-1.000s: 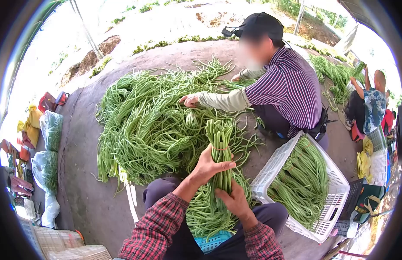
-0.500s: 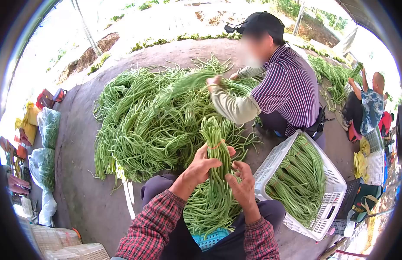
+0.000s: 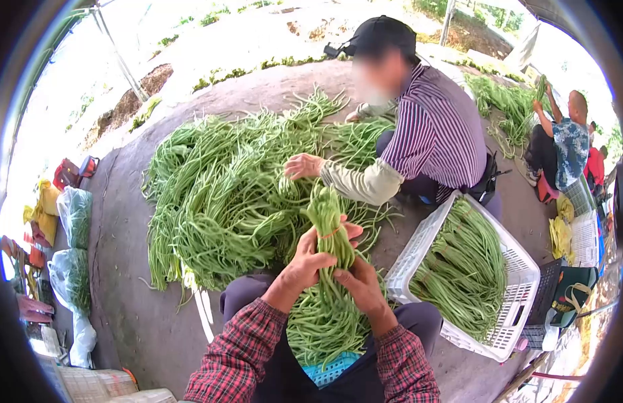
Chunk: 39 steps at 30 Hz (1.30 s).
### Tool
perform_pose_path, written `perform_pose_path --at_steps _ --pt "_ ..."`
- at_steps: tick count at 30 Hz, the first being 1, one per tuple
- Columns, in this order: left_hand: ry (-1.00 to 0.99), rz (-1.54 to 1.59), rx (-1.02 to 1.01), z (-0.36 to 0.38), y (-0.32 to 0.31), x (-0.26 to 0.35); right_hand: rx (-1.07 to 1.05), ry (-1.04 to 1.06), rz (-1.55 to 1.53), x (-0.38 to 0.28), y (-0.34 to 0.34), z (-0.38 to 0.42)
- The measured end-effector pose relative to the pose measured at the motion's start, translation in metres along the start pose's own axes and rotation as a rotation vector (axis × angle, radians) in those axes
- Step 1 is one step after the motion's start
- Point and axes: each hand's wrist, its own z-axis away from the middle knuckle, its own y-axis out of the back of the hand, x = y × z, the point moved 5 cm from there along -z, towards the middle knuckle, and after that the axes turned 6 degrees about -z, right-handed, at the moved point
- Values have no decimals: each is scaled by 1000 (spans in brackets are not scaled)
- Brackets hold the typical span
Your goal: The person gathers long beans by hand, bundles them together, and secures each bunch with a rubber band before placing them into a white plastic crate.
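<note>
A bundle of green long beans (image 3: 323, 211) stands upright in front of me, with a reddish band (image 3: 330, 234) around its upper part. My left hand (image 3: 310, 260) is wrapped round the bundle just below the band. Lower on the right side, my right hand (image 3: 362, 287) is closed on the same bundle, thumb against the beans. The lower ends hang over more loose long beans (image 3: 325, 329) between my knees. Under these, part of a blue basket (image 3: 333, 371) shows.
A large heap of long beans (image 3: 217, 195) covers the ground ahead. A person in a striped shirt (image 3: 439, 127) squats at its right side, a hand over the heap. A white crate (image 3: 519, 305) of beans stands right of my knee. Filled plastic bags (image 3: 71, 269) line the left.
My right hand has come in from beside the bundle and closed on it. The other person's near hand has moved left and lower over the heap. The view has shifted slightly.
</note>
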Motion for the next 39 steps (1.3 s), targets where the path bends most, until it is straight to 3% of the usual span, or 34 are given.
perform_pose_path --at_steps 4,6,8,11,12,14,18,20,22,24,28,36,39 --pt "-46 -248 97 3 0 -1 93 -5 -75 9 11 1" --pt "83 -449 128 6 -1 -6 181 89 -24 10 22 -2" --pt "37 -428 106 7 -10 -11 239 179 -21 4 24 -6" --pt "43 -497 90 10 -11 -17 509 239 395 -9 26 2" --pt "37 -568 117 9 -9 -15 512 235 394 -9 22 4" --pt "26 -641 144 8 -8 -13 564 355 707 -18 13 6" --pt "126 -404 275 6 3 -29 499 419 801 -2 5 4" --pt "179 -101 284 1 17 -36 455 436 775 -13 0 8" --pt "155 62 292 -2 19 -28 362 249 294 -5 15 6" --pt "160 155 233 -3 19 -23 329 244 255 -8 21 7" --pt "140 159 219 -2 25 -29 315 209 265 -12 16 8" --pt "129 181 188 -5 21 -33 365 336 526 -21 14 6" --pt "134 216 197 -5 23 -33 357 386 495 -22 14 4"
